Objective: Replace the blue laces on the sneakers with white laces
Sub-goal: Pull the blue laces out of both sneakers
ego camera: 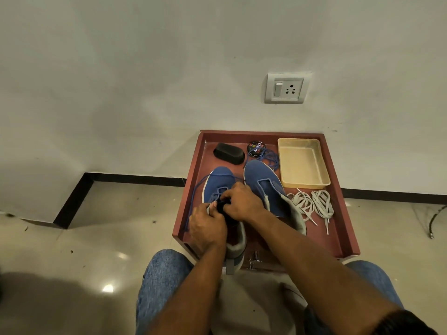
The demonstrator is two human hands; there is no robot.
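**A:** Where are the edges around you?

**B:** You work inside a red-brown tray [338, 213] with raised rims, sitting at centre right of the frame against the wall. Its near rim lies just beyond your knees, and the left rim runs close beside your left hand [208, 229]. The open room is the bare strip on the lower right of the tray floor, and the tiled floor to the left.

**A:** What crowds the far side?

**B:** A black brush [229, 153], a round polish tin [256, 149] and a cream plastic basket [302, 163] line the back rim. A loose blue lace [272, 158] lies between tin and basket.

**A:** And my fingers?

**B:** Both hands are curled tight at the left sneaker [219, 182]. Your right hand [242, 201] pinches at the eyelets; your left grips the shoe's collar. The threaded blue lace [197, 189] loops out towards the left rim.

**A:** The rest?

**B:** The right sneaker [263, 182] stands just beside, unlaced. The white laces [312, 205] lie bundled below the basket, at the right of the shoes.
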